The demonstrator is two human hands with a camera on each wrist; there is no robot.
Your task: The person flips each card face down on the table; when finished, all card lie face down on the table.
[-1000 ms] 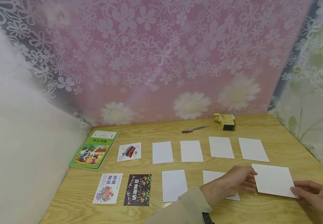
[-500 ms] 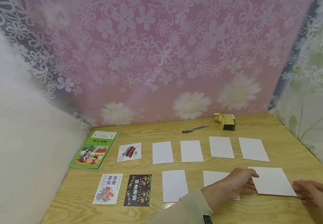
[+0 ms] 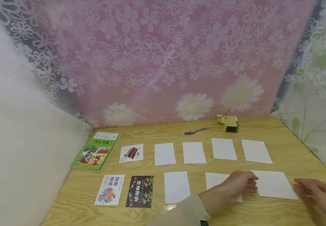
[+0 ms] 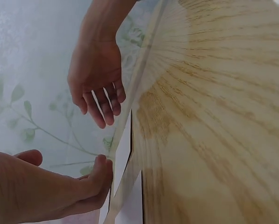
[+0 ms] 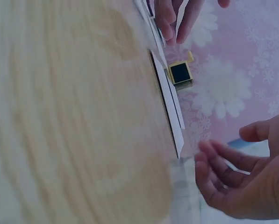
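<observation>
A blank white card [image 3: 274, 184] lies flat at the near right of the table, its long side running left to right. My left hand [image 3: 233, 187] is at the card's left edge, fingers relaxed, and its forearm crosses over another white card [image 3: 215, 179], partly hiding it. Just off the right edge, my right hand [image 3: 318, 194] hovers with loosely bent fingers and nothing between them. The right wrist view shows a gap between this right hand [image 5: 242, 172] and the card [image 5: 167, 102]. In the left wrist view the left hand [image 4: 55, 191] also has nothing in its grasp.
Several white cards, such as one [image 3: 177, 187] near the front, form two rows. Printed cards [image 3: 109, 190], a dark one [image 3: 139, 191] and a green book [image 3: 96, 150] lie left. A pen [image 3: 198, 130] and small yellow device [image 3: 230, 124] are at the back.
The white card, earlier held tilted between both hands, has come down flat onto the table. The right hand has let go and drawn slightly away; the left fingers have loosened from its edge.
</observation>
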